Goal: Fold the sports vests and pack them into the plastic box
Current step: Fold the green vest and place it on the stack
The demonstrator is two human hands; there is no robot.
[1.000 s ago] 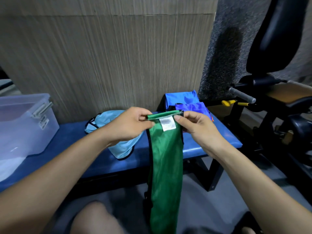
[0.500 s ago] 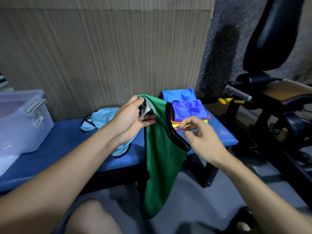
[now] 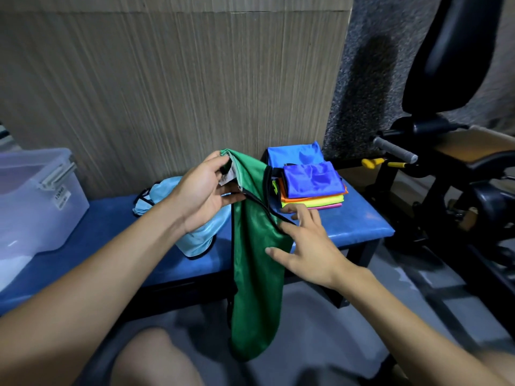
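1. Green vest point(image 3: 255, 263) hangs in front of the blue bench point(image 3: 348, 221), its upper end held up and its lower end below the bench edge.
2. Left hand point(image 3: 204, 196) grips the top of the vest, fingers and thumb curled round the fabric and its white label point(image 3: 227, 176).
3. Right hand point(image 3: 305, 243) lies against the vest's black-trimmed edge, fingers straight and spread.
4. Folded vests point(image 3: 313, 188) are stacked on the bench's right end; a light-blue vest point(image 3: 195, 235) lies behind the left hand.
5. Plastic box point(image 3: 36, 201) stands on the bench at far left.

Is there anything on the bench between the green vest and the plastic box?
Yes. The light blue vest lies on the bench between the green vest and the box, partly behind the left hand. It lies low and crumpled.
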